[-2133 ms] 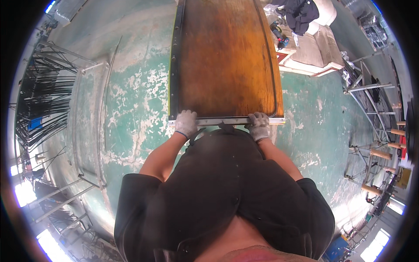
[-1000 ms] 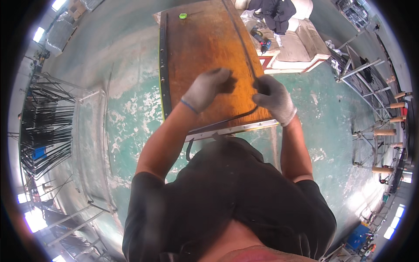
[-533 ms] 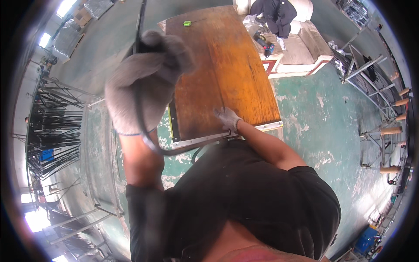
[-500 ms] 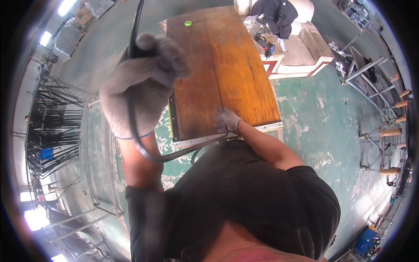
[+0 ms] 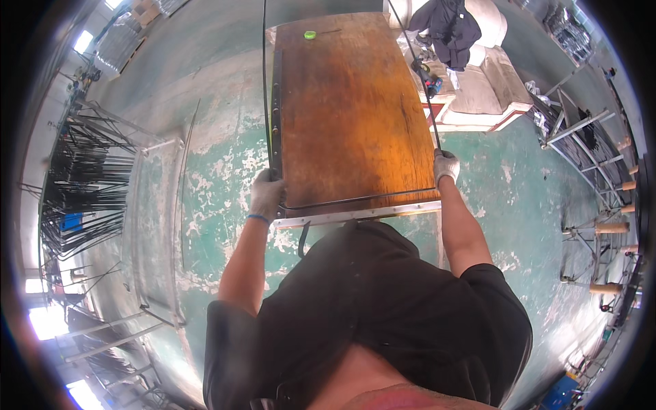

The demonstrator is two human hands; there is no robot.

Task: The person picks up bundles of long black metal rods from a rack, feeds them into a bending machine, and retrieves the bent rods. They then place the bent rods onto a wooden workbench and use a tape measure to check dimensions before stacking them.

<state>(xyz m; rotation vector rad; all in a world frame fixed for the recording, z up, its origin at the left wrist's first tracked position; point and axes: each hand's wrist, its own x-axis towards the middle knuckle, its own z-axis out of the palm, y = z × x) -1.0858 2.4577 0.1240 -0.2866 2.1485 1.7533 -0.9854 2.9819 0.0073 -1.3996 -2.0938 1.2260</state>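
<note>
A thin black metal frame (image 5: 362, 200), bent into a U, lies level over the near end of a wooden table (image 5: 342, 109). Its two long sides run away from me, past the table's far end. My left hand (image 5: 266, 195), in a grey work glove, is closed round the frame's left side near the bend. On the opposite side my right hand (image 5: 446, 166), gloved too, grips the right bar beside the table's right edge. Whether the frame touches the tabletop I cannot tell.
A green tape measure (image 5: 310, 35) lies on the table's far left. A light strip (image 5: 369, 212) edges the table's near side. Beyond its right side stands a beige sofa (image 5: 475, 99) with dark clothing and a power drill (image 5: 432, 83). Racked black frames (image 5: 89, 178) stand left.
My left hand has come down from close before the camera to the table's left edge. My right hand has moved right along the near edge. The frame now lies level across the table.
</note>
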